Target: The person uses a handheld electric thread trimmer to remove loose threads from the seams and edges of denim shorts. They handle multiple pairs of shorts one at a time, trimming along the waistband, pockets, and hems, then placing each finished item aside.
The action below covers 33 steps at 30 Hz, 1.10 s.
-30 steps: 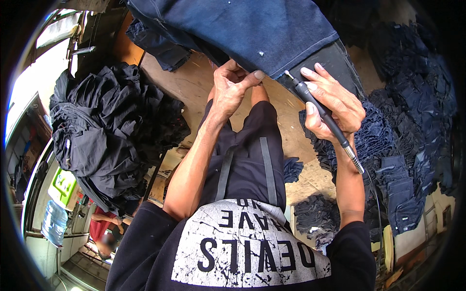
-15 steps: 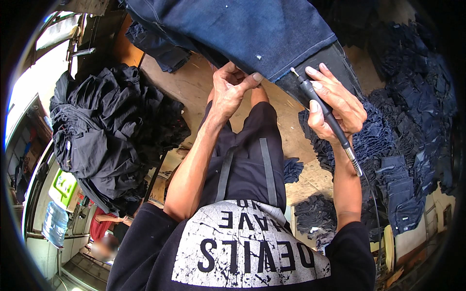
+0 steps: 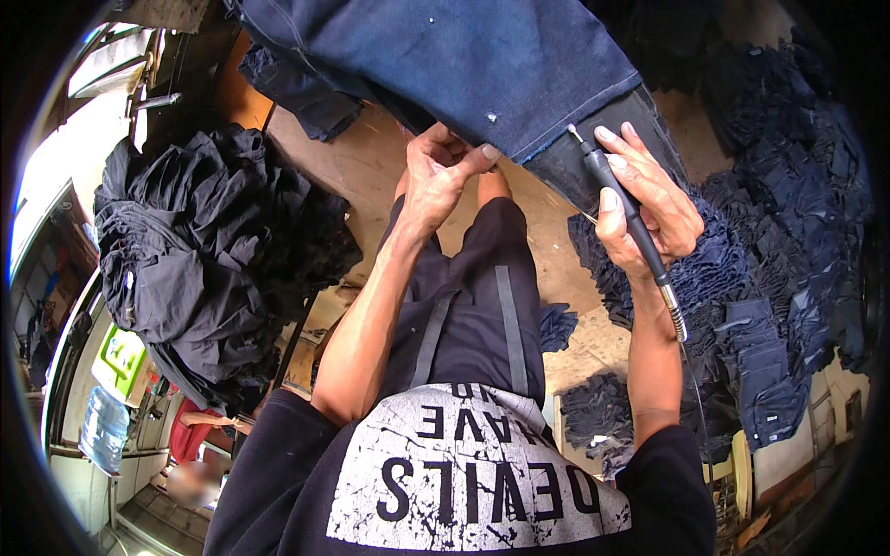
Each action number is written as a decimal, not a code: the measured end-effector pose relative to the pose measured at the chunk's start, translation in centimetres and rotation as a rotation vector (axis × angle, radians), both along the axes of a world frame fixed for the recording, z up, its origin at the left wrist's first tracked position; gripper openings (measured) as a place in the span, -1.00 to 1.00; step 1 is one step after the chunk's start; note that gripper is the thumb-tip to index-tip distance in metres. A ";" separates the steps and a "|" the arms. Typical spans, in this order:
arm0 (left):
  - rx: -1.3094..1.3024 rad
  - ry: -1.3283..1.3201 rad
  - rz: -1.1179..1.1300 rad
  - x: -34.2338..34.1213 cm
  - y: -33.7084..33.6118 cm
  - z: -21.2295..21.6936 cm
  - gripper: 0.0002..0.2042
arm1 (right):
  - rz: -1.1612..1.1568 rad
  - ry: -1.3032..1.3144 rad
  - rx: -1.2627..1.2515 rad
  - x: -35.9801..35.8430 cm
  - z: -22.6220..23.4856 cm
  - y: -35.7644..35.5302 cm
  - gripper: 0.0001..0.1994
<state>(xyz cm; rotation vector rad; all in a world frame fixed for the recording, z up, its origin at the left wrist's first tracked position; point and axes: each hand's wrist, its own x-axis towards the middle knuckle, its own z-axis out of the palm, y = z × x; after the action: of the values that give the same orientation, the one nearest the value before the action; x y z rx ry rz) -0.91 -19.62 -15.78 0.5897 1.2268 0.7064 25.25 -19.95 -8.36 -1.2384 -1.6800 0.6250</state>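
Note:
A dark blue denim garment piece with a stitched hem is stretched over a flat black board, whose end sticks out past the hem. My left hand pinches the lower edge of the denim between thumb and fingers; the fingertips are partly hidden under the cloth. In my right hand is a black rotary handpiece, held like a pen. Its small pale tip is at the hem edge, where cloth and board meet. From its rear end runs a springy metal sleeve and a thin cable.
A large heap of black cloth stands at the left. Stacks of dark denim garments fill the right side. Folded denim lies behind the board. At the lower left is another person's red sleeve, near a green container and a clear water bottle.
My right hand has slid the handpiece slightly to the right and away from me along the hem. My left hand keeps its pinch on the denim in nearly the same place.

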 end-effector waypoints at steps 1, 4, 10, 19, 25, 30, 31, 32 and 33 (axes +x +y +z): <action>0.004 -0.006 -0.001 0.0 0.0 0.0 -0.68 | -0.004 -0.002 -0.002 0.0 0.0 0.0 -0.65; 0.002 -0.008 0.001 0.0 0.0 -0.1 -0.67 | -0.019 0.004 -0.001 0.1 -0.1 0.1 -0.66; 0.017 -0.019 0.010 -0.1 -0.1 -0.3 -0.66 | -0.016 -0.033 -0.011 0.4 0.2 -0.1 -0.69; 0.006 0.028 0.030 0.3 -0.2 0.0 -0.64 | -0.113 -0.011 0.024 0.3 -0.5 0.2 -0.70; 0.020 0.024 -0.009 0.0 -0.1 -0.1 -0.66 | -0.141 -0.037 0.034 0.4 -0.6 0.2 -0.72; 0.035 0.004 0.022 0.1 -0.3 -0.4 -0.68 | -0.172 -0.030 0.047 0.4 -0.8 0.3 -0.73; 0.035 0.000 0.020 0.1 -0.3 -0.5 -0.69 | -0.176 -0.031 0.046 0.4 -0.9 0.3 -0.73; 0.035 -0.005 0.019 0.1 -0.3 -0.5 -0.70 | -0.179 -0.028 0.045 0.3 -0.9 0.3 -0.73; 0.028 0.004 0.023 0.0 -0.4 -0.6 -0.70 | -0.176 -0.033 0.045 0.3 -0.8 0.2 -0.73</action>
<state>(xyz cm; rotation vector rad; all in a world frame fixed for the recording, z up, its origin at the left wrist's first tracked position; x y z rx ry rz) -0.86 -19.97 -16.35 0.6013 1.2305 0.7436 25.57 -19.71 -9.21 -1.3532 -1.5820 0.4597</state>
